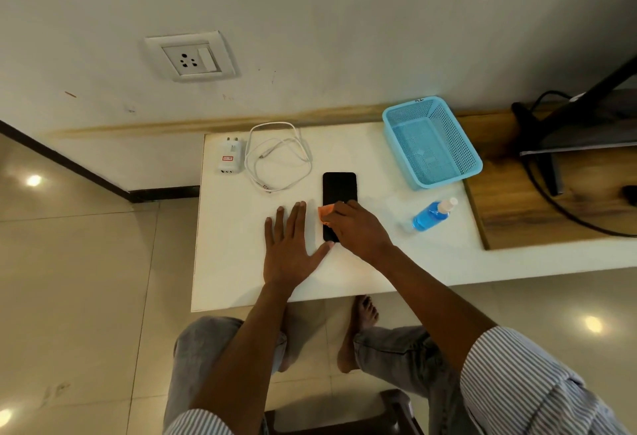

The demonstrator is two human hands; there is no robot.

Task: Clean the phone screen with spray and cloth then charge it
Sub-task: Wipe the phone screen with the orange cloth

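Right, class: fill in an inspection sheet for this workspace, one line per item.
Surface: white table, wooden board on its right.
Job's things: phone flat; orange cloth on it; spray bottle lying right.
Clutter: blue basket.
Hands: left hand flat beside phone; right hand presses cloth.
Cables: white cable coiled, charger unplugged; black cables right.
Surroundings: wall socket, tiled floor.
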